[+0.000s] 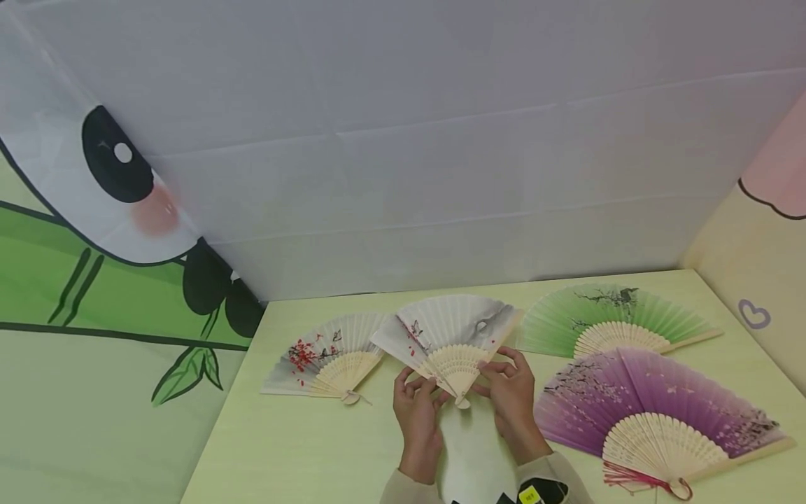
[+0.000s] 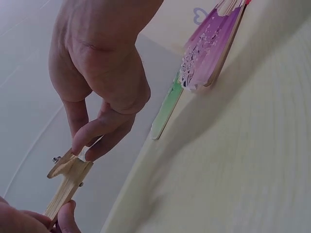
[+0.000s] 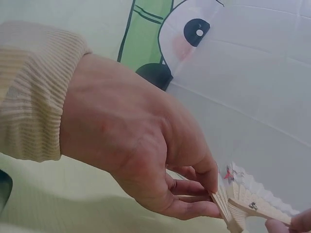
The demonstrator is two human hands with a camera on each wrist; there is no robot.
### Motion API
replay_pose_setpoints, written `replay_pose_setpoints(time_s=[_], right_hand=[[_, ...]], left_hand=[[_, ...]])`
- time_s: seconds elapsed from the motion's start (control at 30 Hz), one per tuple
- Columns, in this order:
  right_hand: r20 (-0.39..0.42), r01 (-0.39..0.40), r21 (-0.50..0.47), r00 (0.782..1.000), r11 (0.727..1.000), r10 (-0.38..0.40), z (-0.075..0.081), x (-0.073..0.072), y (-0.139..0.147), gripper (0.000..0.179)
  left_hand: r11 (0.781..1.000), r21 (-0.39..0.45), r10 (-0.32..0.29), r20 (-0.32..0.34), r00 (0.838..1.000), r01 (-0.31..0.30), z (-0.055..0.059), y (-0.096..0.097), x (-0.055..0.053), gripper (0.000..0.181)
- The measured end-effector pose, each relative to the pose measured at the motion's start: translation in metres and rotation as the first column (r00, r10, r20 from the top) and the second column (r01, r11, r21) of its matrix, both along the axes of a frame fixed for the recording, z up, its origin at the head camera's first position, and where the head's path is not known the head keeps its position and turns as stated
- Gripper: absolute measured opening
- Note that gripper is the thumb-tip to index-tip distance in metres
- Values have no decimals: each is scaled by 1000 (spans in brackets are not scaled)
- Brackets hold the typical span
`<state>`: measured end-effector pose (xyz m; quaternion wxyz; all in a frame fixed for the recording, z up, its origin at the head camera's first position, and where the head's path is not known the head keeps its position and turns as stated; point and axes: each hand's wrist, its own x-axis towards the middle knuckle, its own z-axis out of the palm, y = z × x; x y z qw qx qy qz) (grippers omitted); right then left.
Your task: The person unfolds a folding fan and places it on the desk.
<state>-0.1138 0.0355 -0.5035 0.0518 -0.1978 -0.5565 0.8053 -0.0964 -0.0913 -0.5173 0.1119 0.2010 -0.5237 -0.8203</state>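
Both hands hold a spread white folding fan (image 1: 462, 329) with pale ribs, a grey and red print and a moon-like circle. My left hand (image 1: 418, 413) pinches its left edge low near the ribs. On the opposite side, my right hand (image 1: 511, 395) grips the right edge, thumb in front on the ribs. The pivot end points down toward me, between the two hands. In the left wrist view the fan's wooden end (image 2: 68, 179) shows above the tabletop. From the right wrist, the ribs (image 3: 243, 201) appear between the fingers.
Left of the held fan lies a grey-white fan (image 1: 343, 353) with red blossoms. A green fan (image 1: 617, 329) and a purple fan (image 1: 655, 406) with a red tassel lie spread at the right, overlapping. The pale table (image 1: 302, 448) meets a white cloth wall (image 1: 441, 175) behind.
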Motion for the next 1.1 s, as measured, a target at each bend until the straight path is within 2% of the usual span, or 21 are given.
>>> replay_pose_setpoints(time_s=[0.27,0.57,0.83,1.1], right_hand=[[8,53,-19,999,998,-53,3,1,-1,42],[-18,128,-71,991,989,-129,4,2,-4,41],[-17,167,-75,986,983,-168,5,5,-8,38],[-34,205,-102,977,973,-209,7,6,-12,34]], left_hand=[[997,30,76,-21,997,-75,0,5,-2,51],[991,65,121,-60,991,-117,-1,9,-3,50],[982,94,173,-80,982,-165,0,13,-1,56],[971,118,217,-75,973,-208,3,16,1,55]])
